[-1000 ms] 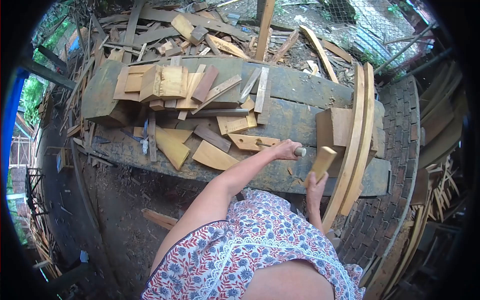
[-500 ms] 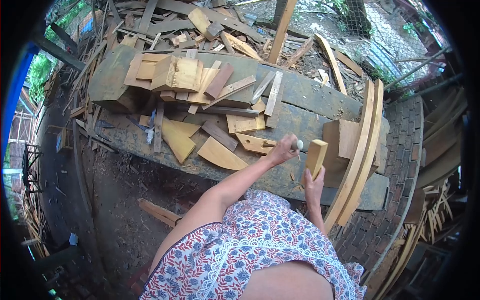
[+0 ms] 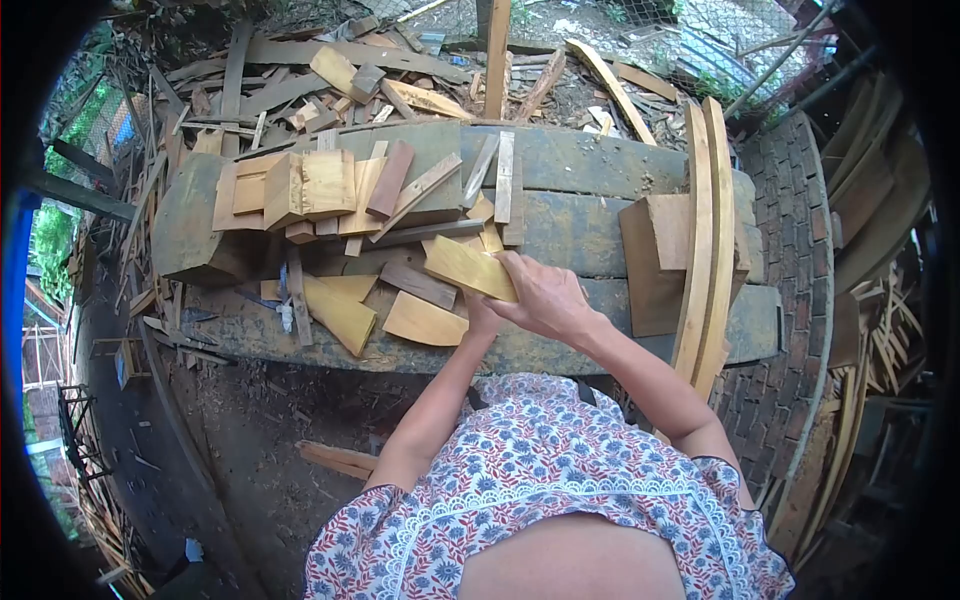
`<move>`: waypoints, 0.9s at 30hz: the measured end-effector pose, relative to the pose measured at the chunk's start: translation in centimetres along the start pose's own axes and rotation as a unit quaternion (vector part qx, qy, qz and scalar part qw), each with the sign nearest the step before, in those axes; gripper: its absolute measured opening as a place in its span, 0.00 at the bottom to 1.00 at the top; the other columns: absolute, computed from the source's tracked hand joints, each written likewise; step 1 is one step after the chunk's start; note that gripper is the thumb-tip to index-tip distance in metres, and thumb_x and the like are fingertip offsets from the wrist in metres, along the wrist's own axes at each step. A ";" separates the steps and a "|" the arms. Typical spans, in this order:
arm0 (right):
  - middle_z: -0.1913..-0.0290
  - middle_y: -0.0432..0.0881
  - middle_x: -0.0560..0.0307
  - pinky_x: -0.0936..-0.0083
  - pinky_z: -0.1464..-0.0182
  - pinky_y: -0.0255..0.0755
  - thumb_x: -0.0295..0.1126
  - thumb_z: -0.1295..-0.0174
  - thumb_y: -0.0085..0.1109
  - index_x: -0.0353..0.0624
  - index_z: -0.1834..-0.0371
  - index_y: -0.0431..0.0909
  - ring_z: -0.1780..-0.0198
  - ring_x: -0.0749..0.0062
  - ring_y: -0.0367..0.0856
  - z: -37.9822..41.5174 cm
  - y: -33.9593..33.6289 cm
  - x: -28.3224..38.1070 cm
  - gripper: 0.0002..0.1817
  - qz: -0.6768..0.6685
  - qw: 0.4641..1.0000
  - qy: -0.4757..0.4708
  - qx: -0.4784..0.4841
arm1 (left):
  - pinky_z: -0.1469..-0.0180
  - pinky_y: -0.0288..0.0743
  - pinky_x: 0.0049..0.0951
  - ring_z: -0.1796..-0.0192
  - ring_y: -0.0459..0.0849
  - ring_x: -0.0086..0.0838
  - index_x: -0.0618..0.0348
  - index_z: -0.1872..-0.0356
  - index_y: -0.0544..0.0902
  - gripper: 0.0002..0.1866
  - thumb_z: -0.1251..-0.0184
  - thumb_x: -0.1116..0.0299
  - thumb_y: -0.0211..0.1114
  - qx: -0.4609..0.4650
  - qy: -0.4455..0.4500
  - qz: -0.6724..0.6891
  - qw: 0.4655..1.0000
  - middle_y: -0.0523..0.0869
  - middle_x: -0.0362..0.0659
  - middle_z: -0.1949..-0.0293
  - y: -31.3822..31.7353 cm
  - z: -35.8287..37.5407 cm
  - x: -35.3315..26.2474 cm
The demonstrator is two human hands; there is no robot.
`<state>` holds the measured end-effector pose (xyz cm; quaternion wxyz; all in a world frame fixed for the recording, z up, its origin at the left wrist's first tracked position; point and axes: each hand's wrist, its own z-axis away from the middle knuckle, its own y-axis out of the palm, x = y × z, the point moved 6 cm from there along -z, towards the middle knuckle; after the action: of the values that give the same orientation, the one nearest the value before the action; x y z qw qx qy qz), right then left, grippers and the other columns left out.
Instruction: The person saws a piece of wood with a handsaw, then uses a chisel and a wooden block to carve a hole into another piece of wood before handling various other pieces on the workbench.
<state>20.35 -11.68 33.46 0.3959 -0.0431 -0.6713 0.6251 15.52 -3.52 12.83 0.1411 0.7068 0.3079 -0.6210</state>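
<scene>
A yellowish wooden block (image 3: 467, 268) is held up at a tilt between my two hands, above the worktable (image 3: 590, 235). My left hand (image 3: 482, 316) is closed around its lower edge. My right hand (image 3: 548, 298) is closed at the block's right end, with its thumb and fingers against the wood. The round white-topped object cannot be made out. Below and left of the block lie a curved light piece (image 3: 424, 319) and a darker board (image 3: 418, 284).
Stacked blocks and boards (image 3: 325, 184) cover the left part of the table. Two long curved strips (image 3: 716, 235) lean by a large block (image 3: 650, 280) on the right. An upright post (image 3: 497, 60) stands beyond the table, among scrap wood.
The block has moved left with my right hand and turned towards horizontal. My left hand has moved left and taken hold of it. The white-topped object is out of sight. The view has shifted.
</scene>
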 end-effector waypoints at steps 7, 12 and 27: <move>0.55 0.80 0.45 0.61 0.57 0.76 0.50 0.44 0.61 0.42 0.42 0.66 0.55 0.51 0.82 0.1 2.0 -2.0 0.32 0.042 0.998 0.025 0.045 | 0.49 0.73 0.37 0.48 0.80 0.37 0.62 0.46 0.73 0.19 0.37 0.69 0.61 0.040 0.051 -0.132 0.989 0.79 0.48 0.49 1.2 -0.4 0.2; 0.56 0.79 0.44 0.60 0.55 0.76 0.48 0.44 0.61 0.41 0.44 0.66 0.54 0.52 0.81 1.6 0.4 -2.5 0.31 -0.012 0.999 0.025 -0.033 | 0.54 0.75 0.38 0.57 0.84 0.40 0.64 0.59 0.80 0.09 0.41 0.73 0.60 0.022 0.046 0.049 0.998 0.84 0.47 0.65 0.9 -0.9 -4.8; 0.60 0.82 0.43 0.64 0.56 0.74 0.46 0.41 0.60 0.39 0.43 0.67 0.59 0.54 0.83 13.8 -0.2 -12.4 0.29 -0.323 0.853 0.339 -0.232 | 0.54 0.76 0.26 0.57 0.82 0.24 0.61 0.54 0.74 0.13 0.35 0.69 0.64 0.071 -0.048 0.011 0.996 0.82 0.42 0.58 1.0 -5.0 -6.1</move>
<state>20.76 -29.69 29.03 0.7570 -0.1235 -0.5970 0.2351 19.82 -2.98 19.45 0.1117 0.6879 0.2485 -0.6727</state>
